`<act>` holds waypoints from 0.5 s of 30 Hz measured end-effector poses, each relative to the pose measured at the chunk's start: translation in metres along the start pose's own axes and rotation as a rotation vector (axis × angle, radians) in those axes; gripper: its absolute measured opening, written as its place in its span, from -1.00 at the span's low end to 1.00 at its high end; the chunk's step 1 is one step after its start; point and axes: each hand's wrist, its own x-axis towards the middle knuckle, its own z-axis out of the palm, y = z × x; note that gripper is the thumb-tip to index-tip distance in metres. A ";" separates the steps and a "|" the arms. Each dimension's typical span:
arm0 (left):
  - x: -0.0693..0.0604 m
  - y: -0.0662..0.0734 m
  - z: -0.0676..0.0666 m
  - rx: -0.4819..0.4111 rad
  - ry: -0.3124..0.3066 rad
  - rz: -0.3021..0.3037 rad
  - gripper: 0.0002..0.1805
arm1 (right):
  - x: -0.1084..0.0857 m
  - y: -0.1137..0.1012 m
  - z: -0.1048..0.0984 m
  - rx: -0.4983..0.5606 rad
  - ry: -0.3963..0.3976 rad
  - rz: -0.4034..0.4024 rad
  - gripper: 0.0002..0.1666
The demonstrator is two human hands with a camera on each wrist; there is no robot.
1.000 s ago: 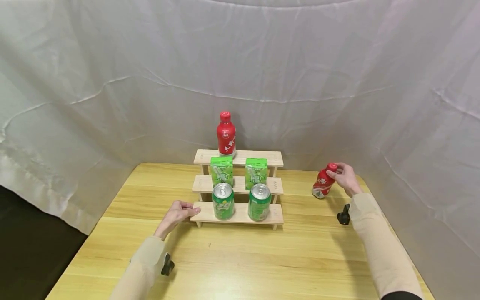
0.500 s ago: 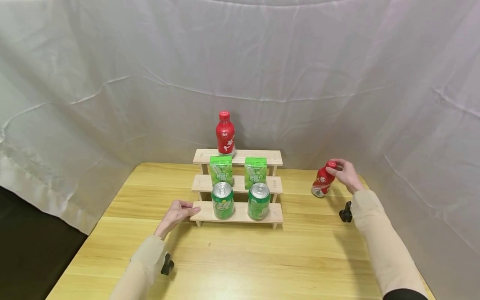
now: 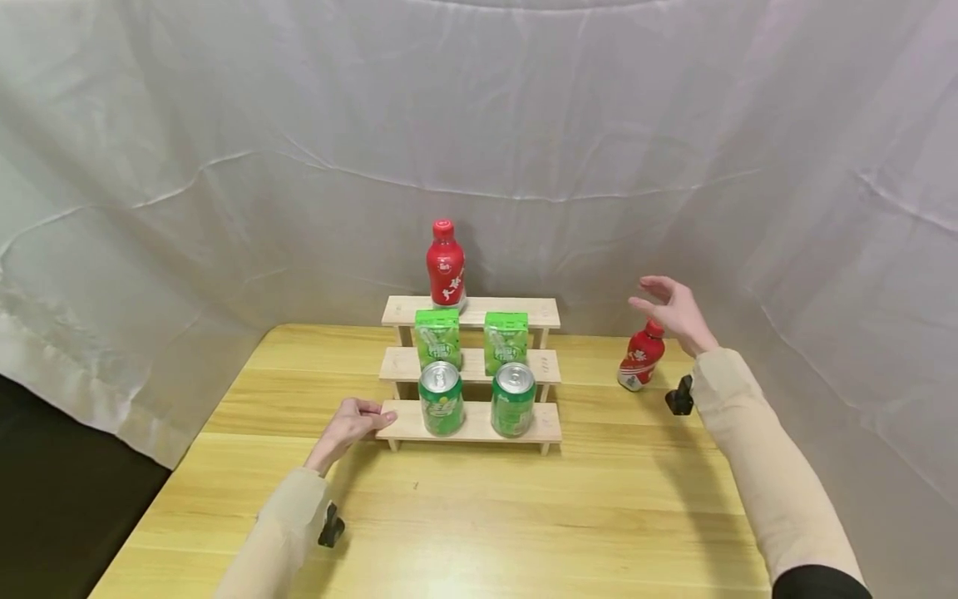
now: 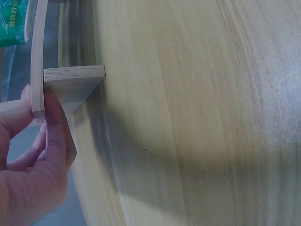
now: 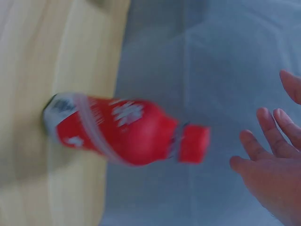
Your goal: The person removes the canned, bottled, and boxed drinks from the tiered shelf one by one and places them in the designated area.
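The left hand [image 3: 352, 428] pinches the left end of the lowest board [image 3: 479, 423] of a three-step wooden rack; in the left wrist view, thumb and fingers [image 4: 55, 136] lie on either side of the board [image 4: 38, 61]. Over at the right, a red bottle [image 3: 641, 358] stands on the table near the back edge. Just above its cap is the right hand [image 3: 677, 314], fingers spread and holding nothing. The right wrist view shows a gap between the bottle [image 5: 136, 132] and the right hand [image 5: 277, 165].
On the rack are another red bottle [image 3: 446, 270] on top, two green boxes [image 3: 437, 339] [image 3: 506, 343] on the middle board, and two green cans [image 3: 441, 403] [image 3: 513, 403] on the lowest. A grey curtain [image 3: 524, 150] hangs behind and beside the table [image 3: 479, 524].
The right hand has let go of the red bottle's cap and risen above it. The bottle remains standing at the right. The left hand keeps its pinch on the board.
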 end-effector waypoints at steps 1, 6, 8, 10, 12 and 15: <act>0.000 0.000 0.000 -0.001 0.002 0.000 -0.53 | 0.002 -0.006 0.001 0.005 -0.006 -0.003 -0.20; 0.000 0.001 0.000 0.001 0.015 -0.010 -0.52 | 0.013 -0.036 0.002 0.001 -0.058 -0.025 -0.17; 0.000 0.002 0.000 0.004 0.014 -0.014 -0.51 | 0.018 -0.048 0.003 0.007 -0.091 -0.033 -0.18; 0.000 0.002 0.000 0.005 0.011 -0.013 -0.51 | 0.021 -0.061 0.005 0.030 -0.123 -0.035 -0.20; 0.000 0.002 0.000 -0.001 0.008 -0.010 -0.54 | 0.024 -0.074 0.007 0.058 -0.158 -0.046 -0.22; 0.001 0.001 0.001 -0.015 -0.001 -0.002 -0.59 | 0.030 -0.093 0.013 0.067 -0.192 -0.081 -0.28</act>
